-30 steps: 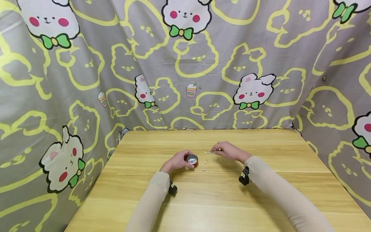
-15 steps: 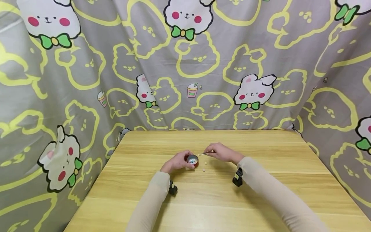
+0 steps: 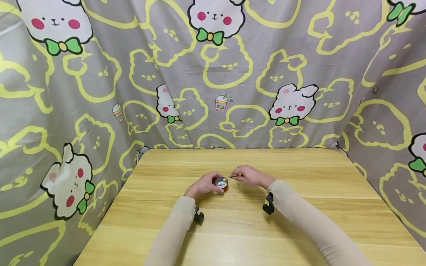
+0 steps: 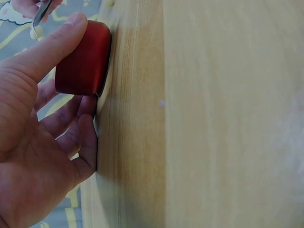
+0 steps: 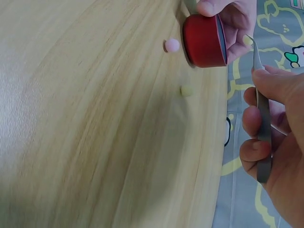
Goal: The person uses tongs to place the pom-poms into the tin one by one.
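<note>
My left hand grips a small round red tin on the table, thumb on the near side and fingers behind. The tin has no lid on, and a few small pale and blue pieces show inside it in the head view. My right hand pinches bent-tip metal tweezers. At their tips is a small yellow ball, close over the tin's opening. A pink ball lies beside the tin, and another yellow ball lies a little farther from it.
The wooden table runs back to a grey patterned curtain, which also closes in the left and right sides. Black wrist cameras hang from both forearms, near the tabletop.
My right hand has moved left with the tweezers, bringing the yellow ball from right of the tin to over its opening. The left hand and tin have stayed in place.
</note>
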Demonstrator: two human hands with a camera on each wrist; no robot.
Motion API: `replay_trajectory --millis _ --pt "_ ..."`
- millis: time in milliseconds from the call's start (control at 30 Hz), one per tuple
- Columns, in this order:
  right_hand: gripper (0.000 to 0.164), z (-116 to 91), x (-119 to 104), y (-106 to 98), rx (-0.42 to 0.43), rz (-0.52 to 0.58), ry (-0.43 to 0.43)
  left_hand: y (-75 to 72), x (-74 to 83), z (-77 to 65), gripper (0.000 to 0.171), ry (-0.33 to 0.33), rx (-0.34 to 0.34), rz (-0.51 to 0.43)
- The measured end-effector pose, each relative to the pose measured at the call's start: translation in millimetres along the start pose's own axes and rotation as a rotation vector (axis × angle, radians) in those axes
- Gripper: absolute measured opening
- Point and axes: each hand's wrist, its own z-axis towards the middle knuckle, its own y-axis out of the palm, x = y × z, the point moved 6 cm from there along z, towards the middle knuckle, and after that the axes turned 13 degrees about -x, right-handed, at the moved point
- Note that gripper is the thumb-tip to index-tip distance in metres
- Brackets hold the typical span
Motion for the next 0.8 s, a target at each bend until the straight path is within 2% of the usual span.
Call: replay_trajectory --millis 800 --pt "0.016 6.2 0.0 4.6 -0.031 0.076 0.111 0.6 -0.4 1.0 0.047 0.0 -0.006 0.009"
